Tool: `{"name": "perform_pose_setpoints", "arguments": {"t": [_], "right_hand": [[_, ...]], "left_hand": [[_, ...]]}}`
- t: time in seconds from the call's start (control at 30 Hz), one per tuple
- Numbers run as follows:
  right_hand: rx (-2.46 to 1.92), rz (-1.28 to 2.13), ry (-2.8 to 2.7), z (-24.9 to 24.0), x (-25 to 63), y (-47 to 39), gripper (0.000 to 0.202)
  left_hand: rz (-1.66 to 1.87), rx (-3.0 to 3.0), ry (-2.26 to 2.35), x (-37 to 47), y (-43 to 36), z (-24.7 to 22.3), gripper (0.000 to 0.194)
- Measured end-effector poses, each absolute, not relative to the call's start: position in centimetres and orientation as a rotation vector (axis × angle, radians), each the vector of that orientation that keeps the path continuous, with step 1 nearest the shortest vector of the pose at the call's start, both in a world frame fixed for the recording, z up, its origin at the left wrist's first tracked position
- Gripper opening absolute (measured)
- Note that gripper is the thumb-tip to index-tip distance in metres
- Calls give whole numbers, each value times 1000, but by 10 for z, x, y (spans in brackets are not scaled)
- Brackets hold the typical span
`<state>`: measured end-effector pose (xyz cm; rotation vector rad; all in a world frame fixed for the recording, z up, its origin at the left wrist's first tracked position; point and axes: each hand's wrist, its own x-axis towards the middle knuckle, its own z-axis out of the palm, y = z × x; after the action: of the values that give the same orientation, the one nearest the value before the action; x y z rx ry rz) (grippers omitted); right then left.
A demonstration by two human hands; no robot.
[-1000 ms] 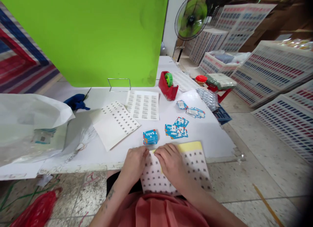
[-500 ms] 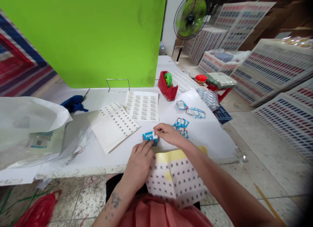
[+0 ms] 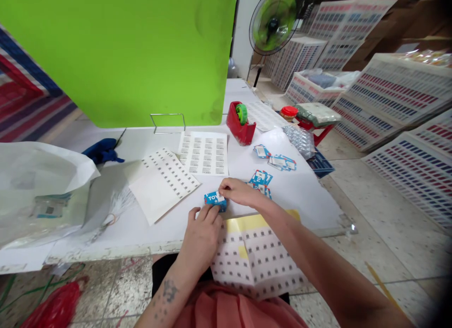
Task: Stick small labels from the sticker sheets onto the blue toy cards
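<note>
A small stack of blue cards (image 3: pixel 213 198) printed "TOYS" lies on the white table in front of me. The fingers of my left hand (image 3: pixel 203 229) press over its near edge and hold it down. At the stack's right end my right hand (image 3: pixel 235 192) is closed in a pinch, touching a white patch on the top card. Whatever sits between those fingertips is too small to make out. Below my right forearm, a creased sticker sheet (image 3: pixel 261 252) with rows of small dark-printed labels hangs over the table edge onto my lap.
More blue cards (image 3: pixel 261 178) lie right of my right hand, with other cards (image 3: pixel 281 162) behind. Two label sheets (image 3: pixel 205 153) (image 3: pixel 165 175) lie ahead. A red tape dispenser (image 3: pixel 240 125) stands beyond, below a green board (image 3: pixel 141 54). A plastic bag (image 3: pixel 42 177) is at left.
My right fingertips have shifted slightly left over the card's right end. The left hand stays on the stack. The whole view has moved a little.
</note>
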<state>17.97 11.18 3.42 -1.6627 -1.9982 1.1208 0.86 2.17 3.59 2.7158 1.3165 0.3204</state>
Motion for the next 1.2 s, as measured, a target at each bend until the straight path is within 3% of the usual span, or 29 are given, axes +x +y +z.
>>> {"name": "perform_pose_setpoints", "arguments": {"t": [0.9,1.2], "right_hand": [[-1588,955,-1932,21,180,105,4],[-1507,856,-1874,38,178,93,2]], "left_hand": [[284,2824,1339,13,24,37,22],[331,2803,1287,3,8,42,20]]}}
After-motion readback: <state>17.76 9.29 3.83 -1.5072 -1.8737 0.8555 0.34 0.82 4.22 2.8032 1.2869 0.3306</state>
